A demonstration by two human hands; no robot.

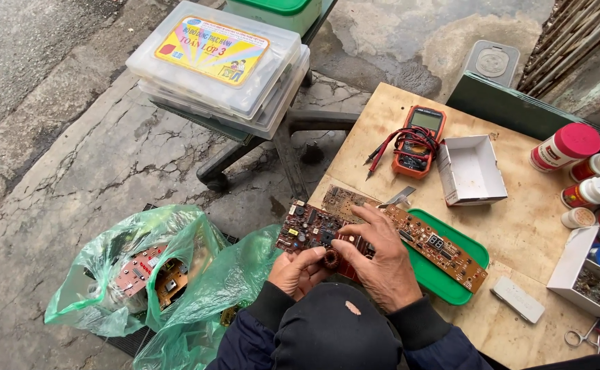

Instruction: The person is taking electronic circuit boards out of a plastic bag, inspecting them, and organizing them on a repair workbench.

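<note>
My left hand (300, 270) grips the near edge of a dark brown circuit board (310, 229) studded with components, with a copper coil by my fingers. My right hand (375, 257) rests on top of the same board, fingers spread over its right half. Just to the right, a long narrow board with a small display (444, 248) lies over a green tray (474, 257). Another bare brown board (341, 200) lies behind, with metal tweezers (399, 198) beside it. All this sits at the left corner of a plywood table (519, 226).
An orange multimeter with red and black leads (418, 140) and an open white box (471, 170) lie farther back. Bottles (566, 146), a parts box (591, 270), a grey case (517, 299) sit right. Green bags with boards (142, 274) lie on pavement; stacked plastic boxes (221, 62) rest on a stool.
</note>
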